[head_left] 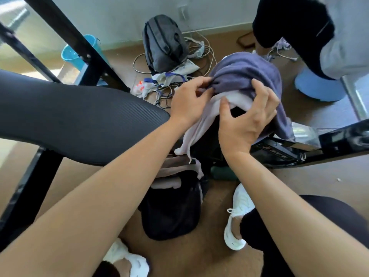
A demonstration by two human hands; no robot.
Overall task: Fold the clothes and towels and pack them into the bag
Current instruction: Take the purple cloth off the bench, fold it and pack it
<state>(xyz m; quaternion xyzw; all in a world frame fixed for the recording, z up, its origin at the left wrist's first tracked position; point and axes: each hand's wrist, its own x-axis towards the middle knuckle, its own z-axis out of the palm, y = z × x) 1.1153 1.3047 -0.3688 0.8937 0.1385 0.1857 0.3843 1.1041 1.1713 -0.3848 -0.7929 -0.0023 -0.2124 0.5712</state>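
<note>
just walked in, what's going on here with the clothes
A person is handling a purple cloth lying over a pale pink garment, both draped on something dark. The left hand pinches the purple cloth's edge; the right hand grips the purple cloth, thumb on the garment. A black bag sits open on the floor below.

Left hand [187,100] pinches the bunched edge of the purple towel [245,76], fingers curled into the fabric. Right hand [245,124] is just beside it, fingers over the towel's near side, thumb pressing the white garment [199,124], which hangs under the towel & trails down below both hands. Black bag [171,212] sits on the floor [299,186] directly below the hands, w/ pale cloth at its top. Grey backpack [163,43] stands well beyond left hand. Chair [79,116] is left of left hand. White shoe [237,216] lies below right hand.
</note>
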